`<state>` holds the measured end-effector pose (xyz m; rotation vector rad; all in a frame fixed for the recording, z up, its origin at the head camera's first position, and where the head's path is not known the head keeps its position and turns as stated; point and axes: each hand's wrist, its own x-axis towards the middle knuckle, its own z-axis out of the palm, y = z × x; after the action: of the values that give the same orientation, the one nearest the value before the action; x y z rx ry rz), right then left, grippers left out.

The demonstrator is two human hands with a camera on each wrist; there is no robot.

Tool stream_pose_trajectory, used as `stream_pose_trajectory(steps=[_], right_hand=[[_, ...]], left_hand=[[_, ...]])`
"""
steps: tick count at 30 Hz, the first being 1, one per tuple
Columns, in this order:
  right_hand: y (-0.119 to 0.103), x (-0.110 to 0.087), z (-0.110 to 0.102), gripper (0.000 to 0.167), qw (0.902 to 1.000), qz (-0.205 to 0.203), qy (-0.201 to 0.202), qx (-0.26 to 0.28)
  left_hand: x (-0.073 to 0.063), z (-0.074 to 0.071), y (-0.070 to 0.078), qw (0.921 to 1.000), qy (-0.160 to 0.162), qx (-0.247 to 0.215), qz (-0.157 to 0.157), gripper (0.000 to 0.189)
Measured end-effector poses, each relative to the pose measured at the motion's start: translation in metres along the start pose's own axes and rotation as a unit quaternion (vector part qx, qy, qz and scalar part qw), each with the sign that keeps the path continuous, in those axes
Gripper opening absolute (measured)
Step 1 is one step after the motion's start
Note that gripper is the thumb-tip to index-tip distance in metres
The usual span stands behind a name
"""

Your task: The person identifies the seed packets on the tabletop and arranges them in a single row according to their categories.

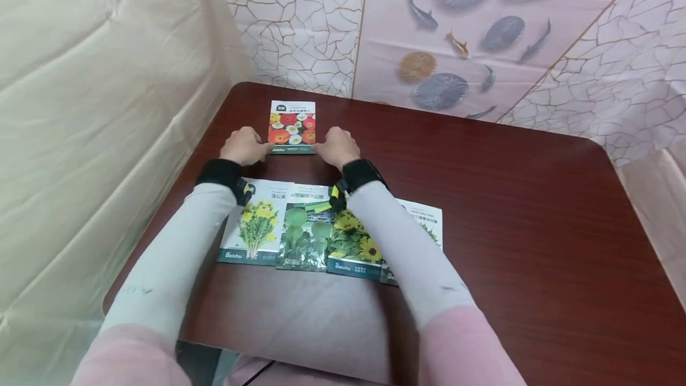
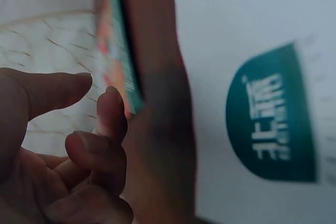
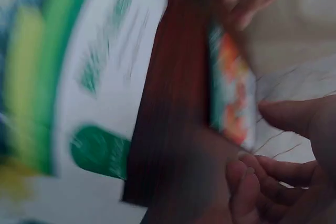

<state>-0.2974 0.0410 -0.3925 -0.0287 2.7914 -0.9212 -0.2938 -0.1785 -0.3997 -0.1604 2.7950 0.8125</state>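
Note:
A seed packet (image 1: 292,128) with red, orange and white flowers lies near the far left of the table. At its lower left corner is my left hand (image 1: 243,146); my right hand (image 1: 339,147) is at the lower right corner. In the left wrist view, thumb and index finger stand apart, the index fingertip overlapping the packet's corner (image 2: 116,51). The right wrist view has thumb and fingers spread beside the packet (image 3: 233,90), not closed on it. Whether either hand touches it, I cannot tell.
Several larger seed packets form a row under my forearms: one with yellow blossoms (image 1: 254,225), a green leafy one (image 1: 304,234), one with yellow daisies (image 1: 356,243), and one partly hidden by my right sleeve (image 1: 429,219). A dark red table (image 1: 514,243) bears them, with patterned cloth (image 1: 300,22) behind.

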Motion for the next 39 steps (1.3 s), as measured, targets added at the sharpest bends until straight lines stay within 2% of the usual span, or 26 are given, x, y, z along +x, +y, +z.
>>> stream_pose_trajectory(steps=[2, 6, 9, 15, 21, 23, 26, 31, 34, 39], right_hand=[[-0.003, 0.017, 0.009, 0.036, 0.9989, 0.023, 0.003, -0.040], [-0.008, 0.035, 0.022, 0.044, 0.9969, 0.059, -0.007, -0.051], [-0.015, 0.041, 0.028, 0.045, 0.9976, 0.060, -0.010, -0.034], [-0.016, 0.039, 0.027, 0.043, 0.9974, 0.068, -0.017, 0.014], [-0.006, 0.037, 0.024, 0.024, 0.9936, 0.070, -0.008, 0.088], [-0.003, 0.033, 0.019, 0.018, 0.9920, 0.059, 0.001, 0.112], [0.003, 0.024, 0.009, 0.016, 0.9907, 0.032, 0.031, 0.128], [0.016, -0.006, -0.009, 0.019, 0.9830, -0.014, 0.103, 0.151], [0.026, -0.034, -0.018, 0.019, 0.9714, -0.038, 0.155, 0.176], [0.045, -0.092, -0.032, 0.017, 0.9416, -0.085, 0.233, 0.228]], left_hand=[[0.013, 0.004, 0.000, 0.9995, -0.019, -0.009, -0.023, 0.036], [0.024, 0.006, 0.005, 0.9967, -0.036, -0.041, -0.060, 0.034], [0.025, 0.004, 0.009, 0.9955, -0.028, -0.053, -0.073, 0.035], [0.026, 0.008, 0.014, 0.9946, -0.010, -0.059, -0.084, 0.031], [0.026, 0.012, 0.007, 0.9936, 0.019, -0.081, -0.077, 0.029], [0.022, 0.012, 0.006, 0.9929, 0.041, -0.093, -0.061, 0.028], [0.011, 0.014, 0.012, 0.9909, 0.077, -0.109, -0.017, 0.027], [-0.023, 0.016, 0.027, 0.9831, 0.126, -0.115, 0.067, 0.026], [-0.049, 0.018, 0.038, 0.9725, 0.151, -0.129, 0.122, 0.027], [-0.097, 0.025, 0.057, 0.9456, 0.173, -0.177, 0.211, 0.022]])
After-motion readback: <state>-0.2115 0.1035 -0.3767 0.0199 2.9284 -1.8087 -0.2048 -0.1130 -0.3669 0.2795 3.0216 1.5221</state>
